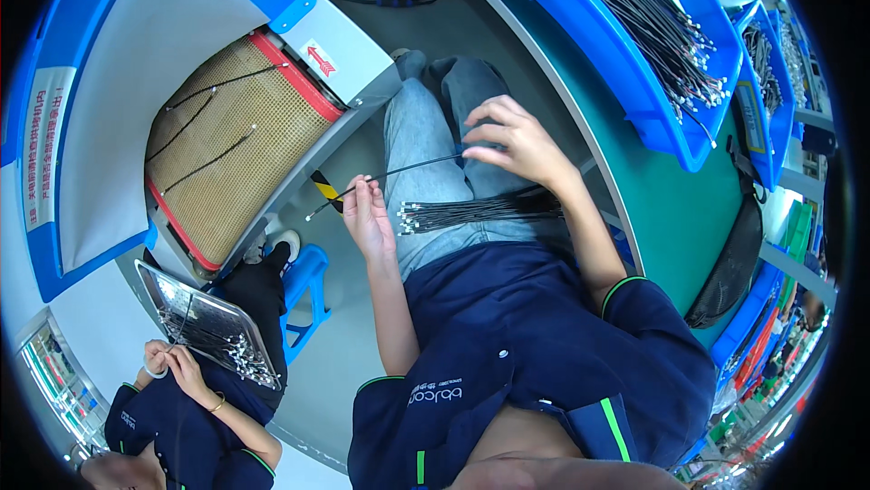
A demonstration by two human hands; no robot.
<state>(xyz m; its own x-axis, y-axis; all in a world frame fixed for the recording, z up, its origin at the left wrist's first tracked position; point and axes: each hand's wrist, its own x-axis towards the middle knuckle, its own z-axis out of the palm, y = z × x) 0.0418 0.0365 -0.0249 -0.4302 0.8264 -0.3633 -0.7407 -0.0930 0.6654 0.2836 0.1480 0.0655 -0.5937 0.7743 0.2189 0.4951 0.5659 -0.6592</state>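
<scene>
A thin black cable (412,167) with a small pale connector at its left end slants across above my lap. My left hand (367,216) is closed on it in a pinch between thumb and fingertips, near that end. My right hand (518,144) is at the cable's other end, its fingers apart and curved; the cable reaches its lowest finger, and whether it touches is hard to tell. Across my thighs lies a bundle of black cables (480,210), white connectors toward the left, its right end hidden behind my right forearm.
Left, a mesh conveyor belt (240,119) carries several cables out of a blue-and-white machine (100,128). A co-worker's hands (177,368) hold a cable over a metal tray (258,327). Nearby stands a blue stool (308,286). Right, blue bins (625,96) of cables and a black pouch (729,259) rest on a green table (657,191).
</scene>
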